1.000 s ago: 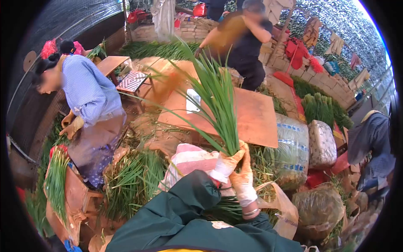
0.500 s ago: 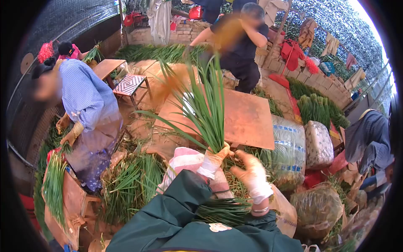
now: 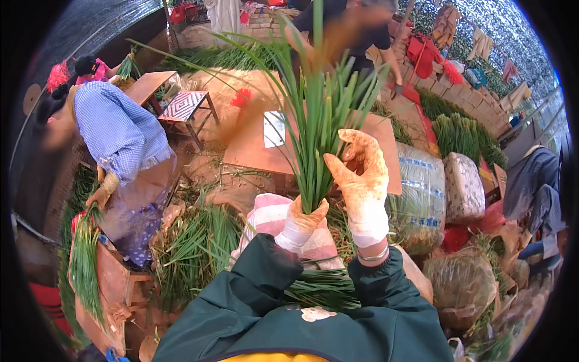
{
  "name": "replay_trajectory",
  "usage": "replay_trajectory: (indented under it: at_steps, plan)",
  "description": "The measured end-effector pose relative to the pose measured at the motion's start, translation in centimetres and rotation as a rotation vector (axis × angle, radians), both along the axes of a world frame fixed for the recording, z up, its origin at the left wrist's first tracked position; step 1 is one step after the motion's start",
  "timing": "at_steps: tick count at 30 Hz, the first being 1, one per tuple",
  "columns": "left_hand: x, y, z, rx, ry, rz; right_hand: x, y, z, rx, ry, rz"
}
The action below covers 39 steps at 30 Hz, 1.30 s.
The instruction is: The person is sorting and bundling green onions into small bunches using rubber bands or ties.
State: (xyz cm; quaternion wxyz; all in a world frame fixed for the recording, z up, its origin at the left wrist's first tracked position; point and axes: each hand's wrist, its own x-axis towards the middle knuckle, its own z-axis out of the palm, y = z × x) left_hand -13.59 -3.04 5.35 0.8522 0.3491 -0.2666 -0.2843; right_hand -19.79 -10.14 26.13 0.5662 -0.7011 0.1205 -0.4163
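Observation:
My left hand [image 3: 306,217], in a stained glove with a white wrist wrap, is closed round the lower end of a bunch of garlic chives [image 3: 316,139]. The long flat leaves stand upright and fan out above it. Just right of the bunch, my right hand [image 3: 362,172] is raised in a similar glove. Its thumb and fingers are curved apart, with nothing visible between them. More chives [image 3: 322,289] lie across my lap, near a pink-and-white striped cloth [image 3: 268,214].
A low wooden table [image 3: 374,139] with a white paper [image 3: 274,130] stands ahead. A heap of leaves [image 3: 196,250] lies left, beside a co-worker [image 3: 123,130] bending over chives. Another person [image 3: 362,36] is behind the table. Wrapped bales [image 3: 419,196] stand right.
My right hand has risen from low beside the left hand to next to the leaves. The bunch stands more upright, its leaves spread wider. The person behind the table has lowered an arm.

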Motion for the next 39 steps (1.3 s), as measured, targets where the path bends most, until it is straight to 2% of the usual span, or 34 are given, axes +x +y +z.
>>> replay_trajectory:
  at_steps: [1,2,4,5,6,7,11,13,15,16,18,20,24,26,27,29,30,32,34,36,37,38,39]
  plan:
    - [-1.4,1.3,4.2,0.332,-0.368,0.248,0.0,-0.2,-0.1,-0.091,-0.029,-0.040]
    - [-1.7,1.8,4.5,0.346,-0.357,0.230,-0.6,0.1,-0.6,-0.036,-0.114,-0.094]
    - [-1.7,2.3,5.7,0.408,-0.424,0.259,-1.3,0.4,-0.5,-0.047,-0.086,-0.097]
    - [-2.3,2.8,6.8,0.393,-0.250,0.199,-1.9,0.7,-0.8,-0.106,-0.030,-0.097]
    - [-2.5,2.9,7.1,0.398,-0.246,0.192,-2.4,1.0,-1.0,-0.169,0.018,-0.094]
    - [-2.6,3.0,7.3,0.415,-0.238,0.201,-2.5,1.5,-0.5,-0.067,0.070,-0.077]
    - [-2.8,3.2,8.1,0.477,-0.272,0.218,-2.1,1.2,-0.7,-0.036,0.212,-0.024]
    - [-2.6,3.3,8.3,0.476,-0.257,0.218,-2.0,0.9,-1.2,0.002,0.175,0.022]
    - [-2.3,3.5,8.1,0.639,-0.258,0.173,-1.9,0.7,-1.7,0.040,0.138,0.066]
    - [-2.3,3.3,7.8,0.640,-0.261,0.169,-1.9,0.5,-1.8,0.072,0.117,0.064]
    - [-2.2,3.1,7.3,0.637,-0.098,0.154,-1.6,0.4,-2.3,0.103,0.095,0.063]
    - [-2.2,3.0,7.4,0.684,-0.099,0.146,-1.0,0.3,-3.3,0.245,-0.008,0.095]
    - [-2.0,3.4,7.4,0.725,-0.136,0.126,-0.9,0.0,-3.7,0.235,0.006,0.059]
    - [-2.1,3.6,7.3,0.673,-0.060,0.102,-1.2,0.0,-3.3,-0.203,0.044,-0.143]
    - [-2.2,3.7,7.2,0.621,0.017,0.076,-1.0,-0.2,-4.0,-0.200,0.045,-0.145]
    - [-2.0,3.8,6.8,0.641,0.023,0.058,-0.1,-0.8,-5.7,-0.193,-0.242,-0.147]
    - [-1.7,3.8,6.4,0.659,0.030,0.044,-0.2,-1.0,-4.8,-0.195,-0.245,-0.150]
    - [-1.8,3.9,5.2,0.624,0.000,0.071,-0.9,-1.8,-2.3,0.499,-0.438,-0.239]
    - [-1.9,4.1,5.3,0.593,-0.030,0.101,-2.7,-5.0,-2.1,0.438,-0.502,-0.319]
    - [-1.9,4.1,6.5,0.752,-0.083,0.070,-5.9,-7.0,-2.6,0.298,-0.235,-0.283]
    - [-1.9,4.1,6.5,0.736,-0.068,0.048,-6.5,-7.9,-3.5,0.153,-0.082,-0.345]
    - [-2.2,4.1,6.4,0.737,-0.074,0.035,-7.5,-8.5,-4.2,0.155,-0.083,-0.359]
    - [-2.3,4.1,6.3,0.640,0.023,0.002,-8.1,-8.4,-4.2,0.042,0.110,-0.390]
